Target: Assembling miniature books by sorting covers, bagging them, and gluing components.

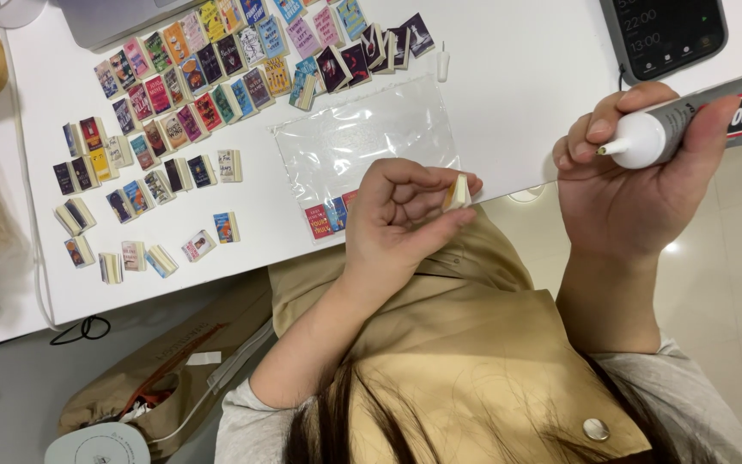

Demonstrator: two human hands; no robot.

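My left hand is closed around one tiny block of book pages, pinched between my thumb and fingertips so its pale edge faces across to my other hand. My right hand is clamped around a grey tube of glue, its white nozzle pointing back toward the little block, close to it but not touching. The two hands are held apart, both raised above the near edge of the desk.

Judging from what lies out, most of the work looks finished. Beyond my left hand, rows of miniature books with coloured covers sit side by side, and further out to my left a looser scatter of them lies in small groups, some on their sides with the cream page edges showing. Just in front of my left hand is a clear plastic bag, and peeking from under its near edge are a few loose printed covers, red and blue. Those, I think, are what is left: a handful of covers without page blocks. The block I hold has no cover yet as far as I can see, and I cannot tell whether any glue is on it.

A small white cap stands on the desk beyond the bag, probably from the tube. A dark phone screen lies beyond my right hand.
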